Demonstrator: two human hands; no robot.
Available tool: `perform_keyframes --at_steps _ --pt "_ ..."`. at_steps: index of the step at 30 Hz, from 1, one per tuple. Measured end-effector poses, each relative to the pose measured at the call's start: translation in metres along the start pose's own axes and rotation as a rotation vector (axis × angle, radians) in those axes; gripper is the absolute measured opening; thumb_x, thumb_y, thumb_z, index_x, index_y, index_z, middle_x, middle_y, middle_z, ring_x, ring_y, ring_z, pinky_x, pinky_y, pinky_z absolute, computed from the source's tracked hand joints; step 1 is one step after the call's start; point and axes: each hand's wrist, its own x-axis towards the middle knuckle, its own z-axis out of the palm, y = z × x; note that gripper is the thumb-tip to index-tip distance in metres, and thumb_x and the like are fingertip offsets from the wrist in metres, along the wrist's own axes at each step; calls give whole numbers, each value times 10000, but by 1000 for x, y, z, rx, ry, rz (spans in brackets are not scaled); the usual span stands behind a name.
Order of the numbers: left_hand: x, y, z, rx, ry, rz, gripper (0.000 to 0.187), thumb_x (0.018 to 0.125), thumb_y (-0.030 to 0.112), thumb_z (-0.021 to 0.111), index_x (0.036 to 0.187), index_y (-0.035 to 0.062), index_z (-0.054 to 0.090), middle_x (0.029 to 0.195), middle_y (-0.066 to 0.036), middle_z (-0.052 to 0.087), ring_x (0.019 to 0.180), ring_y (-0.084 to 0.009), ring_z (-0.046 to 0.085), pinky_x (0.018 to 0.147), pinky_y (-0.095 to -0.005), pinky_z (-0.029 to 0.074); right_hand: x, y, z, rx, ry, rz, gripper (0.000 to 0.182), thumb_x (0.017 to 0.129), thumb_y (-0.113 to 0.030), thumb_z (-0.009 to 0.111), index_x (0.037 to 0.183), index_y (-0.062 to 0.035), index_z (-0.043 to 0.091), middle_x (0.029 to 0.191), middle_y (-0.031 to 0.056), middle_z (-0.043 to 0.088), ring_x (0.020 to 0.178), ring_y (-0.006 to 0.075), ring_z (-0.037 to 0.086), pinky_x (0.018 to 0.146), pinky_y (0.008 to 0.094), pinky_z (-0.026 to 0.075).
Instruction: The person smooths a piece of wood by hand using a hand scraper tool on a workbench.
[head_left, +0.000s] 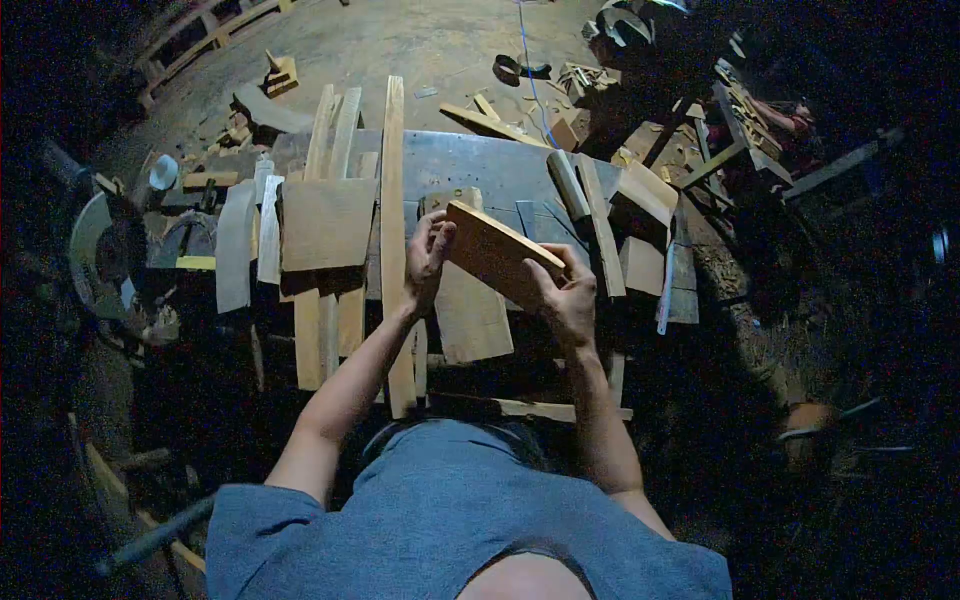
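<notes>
Dim workshop: dusty concrete floor (420,40) strewn with offcuts, cluttered workbench (470,160).

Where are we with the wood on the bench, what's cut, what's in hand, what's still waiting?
Looks done: several cut boards lie across the workbench. In hand: the left hand and right hand hold a short plank tilted above it. Left, apparently: long strips and offcuts lie unsorted around it.

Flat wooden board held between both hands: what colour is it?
Light tan, bare wood; the flat wooden board shows best in the head view, gripped by left hand and right hand.
</notes>
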Motion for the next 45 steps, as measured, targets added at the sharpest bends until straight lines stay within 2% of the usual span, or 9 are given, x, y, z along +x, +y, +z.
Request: perform_keyframes --at_steps 6,13,21,23,27,29,31,32,45 --pt "7 73 -8 -141 -84 -122 466 881 517 623 872 51 625 742 13 571 680 -77 513 617 -241 421 -24 -61 -15 59 -45 -20 230 835 -121 720 1015 -14 626 918 93 674 849 148 650 755 281 514" --pt "-20 121 2 -412 20 -148 318 896 374 659 798 73 630 702 47 558 623 -39 481 571 -219 400 -47 -91 -29 104 54 -37 447 835 -90 724 1237 -99 527 919 32 608 884 120 622 775 269 519" --pt "-45 148 10 -374 15 -134 418 971 456 479 945 66 626 800 -15 614 657 -110 553 599 -266 450 -70 -102 -48 249 85 58 222 866 -55 683 1083 -68 637 958 44 670 856 100 622 743 243 501" --pt "-43 151 7 -325 -1 -358 437 980 460 456 964 58 628 820 -25 618 708 -124 568 643 -280 460 -70 -91 -50 137 168 -90 198 881 -66 669 1076 -57 640 949 46 673 849 96 619 746 242 496" --pt "-56 152 6 -175 -35 -93 456 987 465 428 1035 59 628 881 -32 629 766 -131 579 734 -279 457 -69 -75 -51 201 234 -106 193 891 -65 655 1081 -42 636 951 50 666 839 95 614 742 229 486" --pt "-57 159 2 -348 -85 -274 379 968 389 522 1075 37 613 948 -48 645 817 -135 603 756 -281 476 -69 -69 -58 262 203 -72 200 888 -71 661 1084 -36 635 938 40 658 817 90 606 724 213 477" --pt "-51 160 -4 -42 -302 -206 319 916 90 612 1227 25 587 1049 -63 660 915 -138 630 790 -253 519 -63 -49 -61 222 251 -156 198 860 -42 689 1052 -41 641 962 42 666 821 88 613 724 217 486" --pt "-53 162 -3 -190 -301 -229 323 852 174 720 1100 9 596 1013 -69 664 936 -133 618 814 -280 509 -64 -48 -61 295 249 -131 220 850 -35 697 1064 -39 643 968 41 669 836 86 612 744 216 486" --pt "-64 153 0 -452 -282 -170 334 872 129 679 1184 51 588 1072 -57 627 921 -134 620 799 -271 537 -75 -66 -66 263 244 -67 366 820 -47 728 1159 -58 590 1067 72 647 898 120 628 803 258 507"
